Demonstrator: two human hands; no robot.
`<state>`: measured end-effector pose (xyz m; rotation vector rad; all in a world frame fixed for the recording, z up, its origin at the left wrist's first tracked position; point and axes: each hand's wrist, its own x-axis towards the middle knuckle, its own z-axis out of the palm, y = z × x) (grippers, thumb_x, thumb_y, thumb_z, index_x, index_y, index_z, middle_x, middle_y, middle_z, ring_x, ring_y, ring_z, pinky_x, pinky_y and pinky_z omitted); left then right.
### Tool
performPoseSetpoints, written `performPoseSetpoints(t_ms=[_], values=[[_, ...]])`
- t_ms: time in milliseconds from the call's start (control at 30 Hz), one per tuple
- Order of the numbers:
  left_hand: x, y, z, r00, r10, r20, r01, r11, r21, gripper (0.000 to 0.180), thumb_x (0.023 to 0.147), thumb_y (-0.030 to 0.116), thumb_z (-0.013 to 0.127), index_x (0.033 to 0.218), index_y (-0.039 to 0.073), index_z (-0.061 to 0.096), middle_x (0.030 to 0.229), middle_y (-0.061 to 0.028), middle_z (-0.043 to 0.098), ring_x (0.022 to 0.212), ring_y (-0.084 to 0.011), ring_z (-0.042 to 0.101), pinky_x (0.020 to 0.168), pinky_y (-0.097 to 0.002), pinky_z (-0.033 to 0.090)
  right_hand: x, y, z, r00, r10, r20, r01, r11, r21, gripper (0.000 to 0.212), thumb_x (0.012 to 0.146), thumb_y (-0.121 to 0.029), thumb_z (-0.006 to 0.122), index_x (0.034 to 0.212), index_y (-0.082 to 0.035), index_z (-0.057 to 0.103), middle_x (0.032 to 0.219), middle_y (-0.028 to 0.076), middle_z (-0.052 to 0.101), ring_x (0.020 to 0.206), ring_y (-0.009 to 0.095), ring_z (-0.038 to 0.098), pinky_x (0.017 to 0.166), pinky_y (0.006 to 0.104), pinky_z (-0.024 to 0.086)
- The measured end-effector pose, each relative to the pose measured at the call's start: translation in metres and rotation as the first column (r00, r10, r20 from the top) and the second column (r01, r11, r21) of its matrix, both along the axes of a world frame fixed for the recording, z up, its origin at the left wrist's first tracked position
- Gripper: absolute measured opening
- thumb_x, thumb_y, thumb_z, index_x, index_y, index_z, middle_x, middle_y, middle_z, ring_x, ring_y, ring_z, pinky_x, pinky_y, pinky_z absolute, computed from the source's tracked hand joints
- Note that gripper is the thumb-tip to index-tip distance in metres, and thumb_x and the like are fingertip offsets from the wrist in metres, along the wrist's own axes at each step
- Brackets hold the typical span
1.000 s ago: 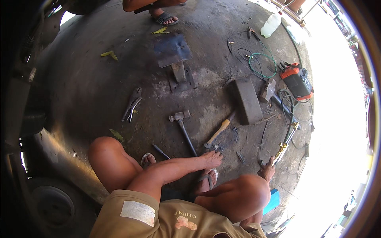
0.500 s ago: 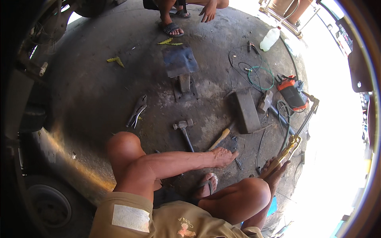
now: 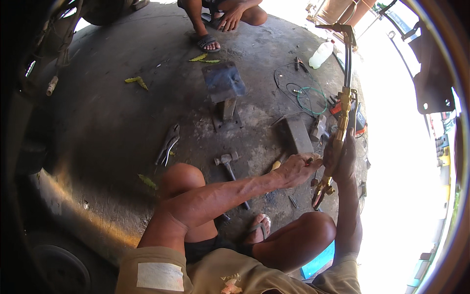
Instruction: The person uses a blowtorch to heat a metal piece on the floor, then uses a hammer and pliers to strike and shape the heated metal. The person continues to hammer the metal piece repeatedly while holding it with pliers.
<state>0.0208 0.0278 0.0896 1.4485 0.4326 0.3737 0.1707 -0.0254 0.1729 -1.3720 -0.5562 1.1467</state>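
Observation:
My right hand [image 3: 344,154] is wrapped round the handle of a brass gas cutting torch [image 3: 346,98], held upright at the right with its bent head at the top. Just left of the handle, my left hand [image 3: 296,170] is closed, with a small dark and reddish thing at its fingertips that is too small to make out. Below the hands, the torch's valve end [image 3: 323,188] shows. A metal block [image 3: 297,136] lies beyond my left hand, which partly covers a wooden handle [image 3: 278,163].
A hammer [image 3: 226,159] and locking pliers [image 3: 169,142] lie on the floor. Farther off stands a metal stand with a bent plate [image 3: 223,81]. A sledgehammer head [image 3: 318,128], cables [image 3: 299,93] and a bottle [image 3: 321,55] are at right. Another person's hand [image 3: 230,19] rests at the far side.
My right hand has raised the torch from low at the right to upright. My left hand has moved right and up, from pointing over the floor to closed beside the torch handle.

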Motion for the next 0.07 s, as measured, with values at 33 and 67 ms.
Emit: performPoseSetpoints(t_ms=[33, 67], values=[[-0.0019, 0.0001, 0.008, 0.997, -0.066, 0.034, 0.068, 0.996, -0.063, 0.043, 0.099, 0.042, 0.06, 0.115, 0.003, 0.065, 0.107, -0.0202, 0.071, 0.109, -0.0312, 0.067, 0.091, -0.0357, 0.049, -0.0026, 0.0091, 0.0074, 0.999, 0.022, -0.027, -0.021, 0.999, 0.026, 0.063, 0.096, -0.071, 0.041, 0.102, -0.011, 0.058, 0.065, 0.0, 0.051, 0.045, 0.011, 0.044, 0.043, 0.0259, 0.036], [-0.0035, 0.0002, 0.0161, 0.989, -0.129, 0.071, 0.137, 0.983, -0.124, 0.045, 0.099, 0.043, 0.059, 0.122, 0.005, 0.066, 0.111, -0.0204, 0.072, 0.115, -0.0315, 0.066, 0.095, -0.033, 0.048, -0.006, 0.0184, 0.0147, 0.997, 0.045, -0.054, -0.043, 0.998, 0.054, 0.065, 0.095, -0.073, 0.04, 0.103, -0.011, 0.058, 0.067, 0.001, 0.052, 0.047, 0.011, 0.046, 0.043, 0.0261, 0.037]])
